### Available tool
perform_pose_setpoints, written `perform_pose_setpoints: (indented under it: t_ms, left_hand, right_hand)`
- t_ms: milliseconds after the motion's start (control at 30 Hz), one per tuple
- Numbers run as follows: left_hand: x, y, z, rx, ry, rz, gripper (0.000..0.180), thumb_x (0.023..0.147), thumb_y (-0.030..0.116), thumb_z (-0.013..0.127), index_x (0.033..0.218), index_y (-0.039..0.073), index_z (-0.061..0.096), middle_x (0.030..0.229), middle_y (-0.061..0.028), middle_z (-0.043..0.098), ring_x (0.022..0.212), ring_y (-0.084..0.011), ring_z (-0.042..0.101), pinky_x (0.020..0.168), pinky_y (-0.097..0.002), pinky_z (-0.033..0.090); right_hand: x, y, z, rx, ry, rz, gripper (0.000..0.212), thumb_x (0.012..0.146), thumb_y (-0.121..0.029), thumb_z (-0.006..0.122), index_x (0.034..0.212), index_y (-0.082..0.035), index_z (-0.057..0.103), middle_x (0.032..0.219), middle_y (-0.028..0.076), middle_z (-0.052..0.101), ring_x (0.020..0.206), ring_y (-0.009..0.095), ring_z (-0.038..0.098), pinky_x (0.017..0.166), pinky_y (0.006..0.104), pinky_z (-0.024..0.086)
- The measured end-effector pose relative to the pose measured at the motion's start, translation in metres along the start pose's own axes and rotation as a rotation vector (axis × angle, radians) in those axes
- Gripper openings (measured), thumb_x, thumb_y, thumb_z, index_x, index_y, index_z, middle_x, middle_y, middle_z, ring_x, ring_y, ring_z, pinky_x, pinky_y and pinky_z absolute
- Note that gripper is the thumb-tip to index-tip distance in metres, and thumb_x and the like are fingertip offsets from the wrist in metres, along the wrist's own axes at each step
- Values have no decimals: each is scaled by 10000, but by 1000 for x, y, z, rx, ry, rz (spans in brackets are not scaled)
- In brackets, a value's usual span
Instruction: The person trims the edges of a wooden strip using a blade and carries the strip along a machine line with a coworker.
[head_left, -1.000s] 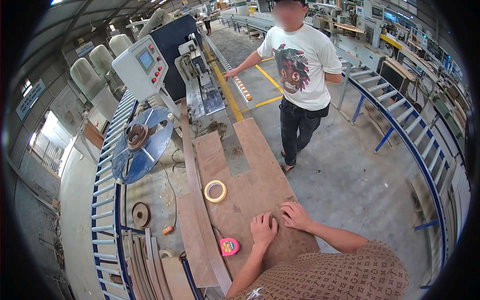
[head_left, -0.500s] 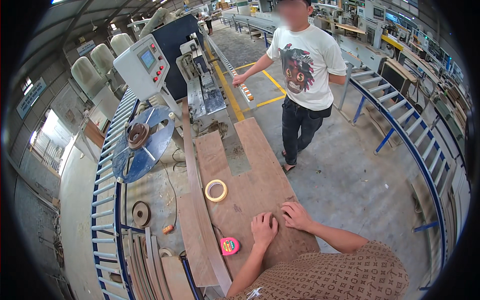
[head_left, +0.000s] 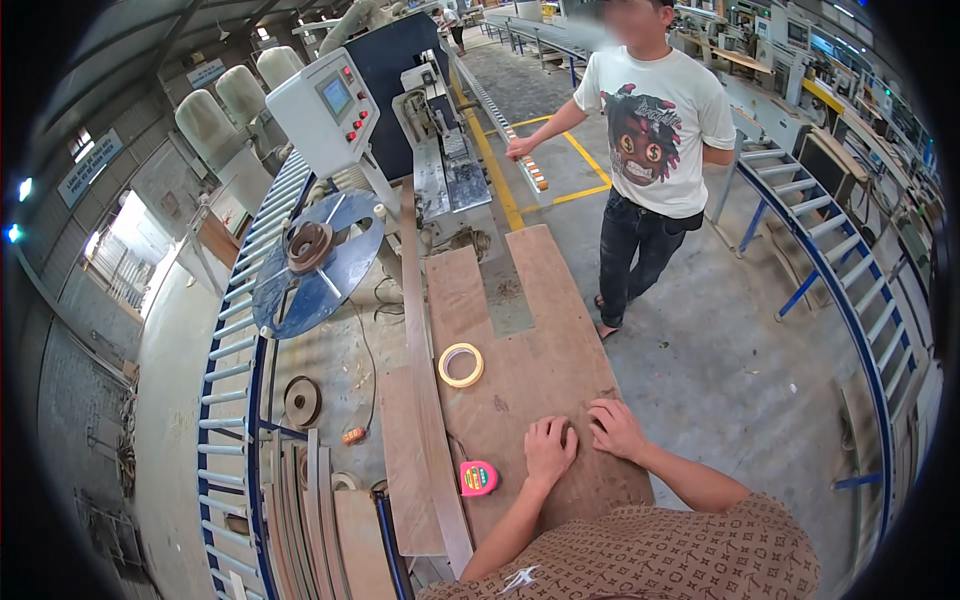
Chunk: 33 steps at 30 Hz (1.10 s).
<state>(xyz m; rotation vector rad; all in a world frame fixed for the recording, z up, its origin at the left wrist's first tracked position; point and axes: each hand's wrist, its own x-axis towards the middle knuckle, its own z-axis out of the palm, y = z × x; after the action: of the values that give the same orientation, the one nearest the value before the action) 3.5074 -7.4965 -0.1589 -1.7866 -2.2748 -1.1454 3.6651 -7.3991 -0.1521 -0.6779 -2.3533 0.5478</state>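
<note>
Both hands, left hand (head_left: pixel 548 450) and right hand (head_left: pixel 616 428), spread flat, empty, on the wooden board (head_left: pixel 540 370), long axis away from the person.

Workshop hall — grey concrete floor (head_left: pixel 720 360) with yellow painted lines (head_left: pixel 585 190). Blue roller conveyor (head_left: pixel 232 400) along left side, blue metal steps (head_left: pixel 840 270) at right. Daylight through left wall openings (head_left: pixel 120 260) — machines crowd the far end.
</note>
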Motion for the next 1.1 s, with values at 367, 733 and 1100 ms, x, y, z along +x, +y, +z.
perform_pose_setpoints:
  t_ms: [367,733,1100]
  left_hand:
    - [0,1,0,3,-3,7,209,791,211,664,980,126,640,988,-59,613,920,-264,573,752,-397,456]
    - [-1,-1,1,-14,-7,0,222,790,208,667,991,119,636,988,-65,610,935,-266,568,778,-402,458]
    - [1,2,-1,-17,-13,-11,207,794,212,660,978,120,638,980,-69,611,923,-266,572,775,-405,459]
  right_hand:
    - [-2,1,0,-11,-4,8,312,754,-126,679,1037,-62,563,1135,122,551,963,323,549,830,413,459]
    - [0,-1,-2,-24,-15,12,315,765,-136,678,1043,-53,556,1110,125,551,961,328,550,836,412,458]
    - [-2,2,0,-23,-27,18,314,771,-145,673,1048,-55,555,1117,123,548,956,330,547,833,420,454]
